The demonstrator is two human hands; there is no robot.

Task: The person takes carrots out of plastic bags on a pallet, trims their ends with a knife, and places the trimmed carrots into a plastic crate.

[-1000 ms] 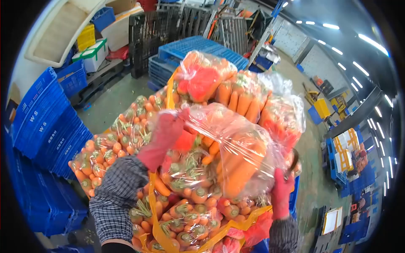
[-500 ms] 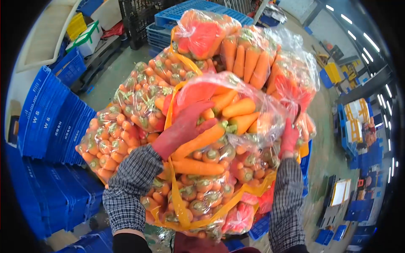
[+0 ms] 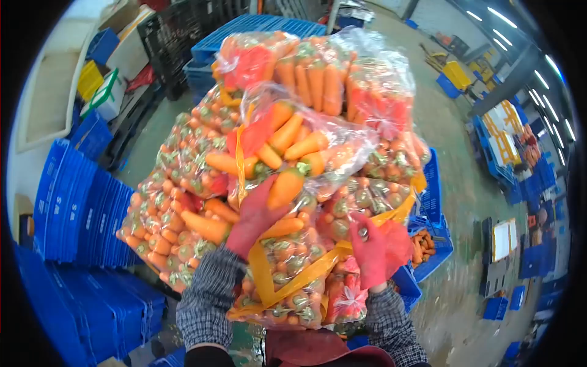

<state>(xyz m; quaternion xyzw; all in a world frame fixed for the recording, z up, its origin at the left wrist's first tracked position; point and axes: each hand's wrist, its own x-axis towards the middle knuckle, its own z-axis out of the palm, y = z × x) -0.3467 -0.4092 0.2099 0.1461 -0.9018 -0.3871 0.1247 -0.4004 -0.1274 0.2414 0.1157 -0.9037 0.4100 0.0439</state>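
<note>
My left hand (image 3: 254,217), in a red glove, grips a thick carrot (image 3: 286,186) above the bagged pile, with its green top end pointing away from me. Around it, more loose carrots (image 3: 285,133) lie in the mouth of an opened clear plastic bag (image 3: 351,144). Another loose carrot (image 3: 206,226) rests on the bags to the left. My right hand (image 3: 370,254), also gloved in red, is closed around a small tool with a shiny round end (image 3: 364,232); its kind is hidden by the fingers. Below and between the hands runs a yellow strap (image 3: 306,278).
Several clear bags of carrots (image 3: 183,147) are heaped before me. Blue crates (image 3: 79,208) are stacked at left, and a blue crate holding carrots (image 3: 443,248) stands at right. Behind the heap is a blue pallet stack (image 3: 257,27). Further right, cartons (image 3: 502,131) sit on a blue pallet.
My right hand has come down and inward from the bag's right side. My left hand has moved lower with a carrot, and a loose carrot now lies on the left bags. The view has shifted.
</note>
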